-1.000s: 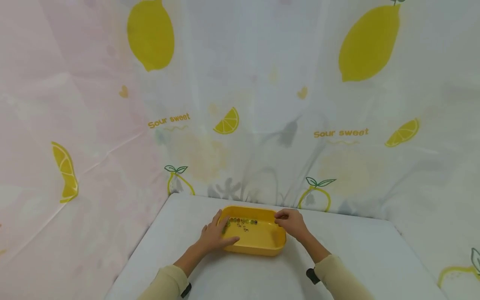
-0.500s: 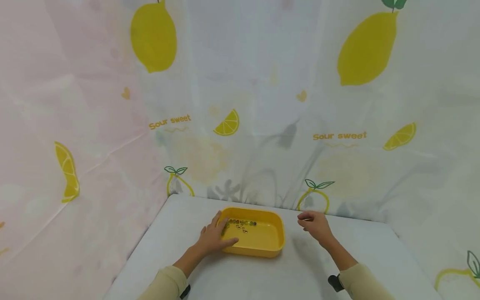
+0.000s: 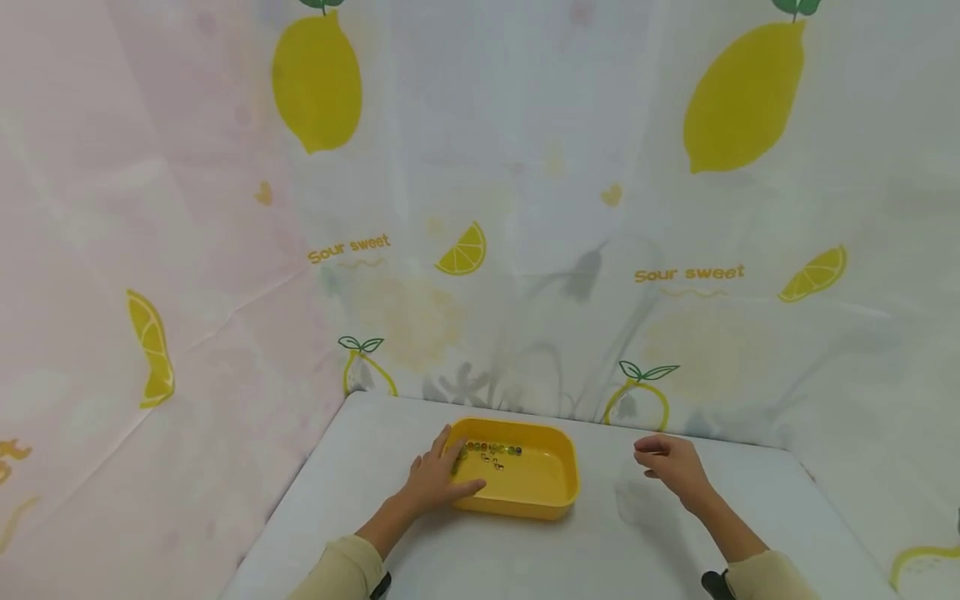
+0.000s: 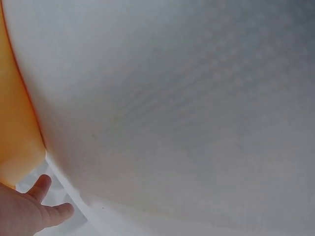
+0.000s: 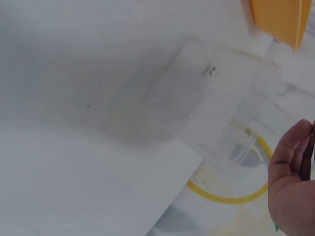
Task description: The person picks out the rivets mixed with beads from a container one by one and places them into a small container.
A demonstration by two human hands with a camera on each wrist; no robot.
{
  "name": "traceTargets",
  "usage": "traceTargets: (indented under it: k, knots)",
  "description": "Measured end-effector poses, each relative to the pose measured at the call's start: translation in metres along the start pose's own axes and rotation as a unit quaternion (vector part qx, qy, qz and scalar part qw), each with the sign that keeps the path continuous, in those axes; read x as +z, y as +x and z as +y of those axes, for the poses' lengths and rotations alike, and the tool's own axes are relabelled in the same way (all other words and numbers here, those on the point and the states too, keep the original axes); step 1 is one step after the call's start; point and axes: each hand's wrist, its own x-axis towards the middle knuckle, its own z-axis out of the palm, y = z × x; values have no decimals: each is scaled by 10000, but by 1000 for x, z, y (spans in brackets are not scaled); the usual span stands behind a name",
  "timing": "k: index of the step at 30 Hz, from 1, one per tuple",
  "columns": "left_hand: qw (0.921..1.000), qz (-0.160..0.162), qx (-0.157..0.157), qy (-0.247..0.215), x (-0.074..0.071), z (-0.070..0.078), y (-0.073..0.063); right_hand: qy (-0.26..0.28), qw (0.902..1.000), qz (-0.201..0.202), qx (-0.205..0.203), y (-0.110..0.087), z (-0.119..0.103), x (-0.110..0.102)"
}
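My left hand (image 3: 435, 482) rests spread over the left side of a yellow tray (image 3: 517, 505), fingers and thumb straight. Inside the tray, round coloured beads (image 3: 492, 448) line the back and left, with several small shiny pieces (image 3: 492, 461) in front of them. To the right, my right hand (image 3: 678, 469) is held above a clear plastic container (image 3: 636, 506), its fingertips brought together at the thumb. I cannot tell whether something tiny is between them. The right wrist view shows a small silvery piece (image 5: 210, 71) at the clear container.
Everything stands on a white table (image 3: 525, 558). Behind it and at both sides hang light cloth walls (image 3: 525, 333) printed with lemons. The clear container is hard to see against the white surface.
My right hand has moved from the tray's right rim out to the right, over the clear container. The left hand has stayed on the tray; the head view has shifted slightly.
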Motion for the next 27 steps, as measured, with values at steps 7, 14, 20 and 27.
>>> traceTargets:
  k: [7, 14, 20, 27]
  knots:
    - [10000, -12, -50, 13, 0, 2, 0, -36, 9999, -20, 155, -2, 8, -8]
    - [10000, -23, -60, 41, 2, 0, -1, 180, 9996, -78, 198, -3, 16, -10]
    - [9999, -28, 4, 96, 1, 2, -1, 202, 9995, -69, 247, -4, 19, -13]
    - [9999, -32, -98, 76, 1, 2, 1, 144, 9995, -53, 281, -5, 24, -16]
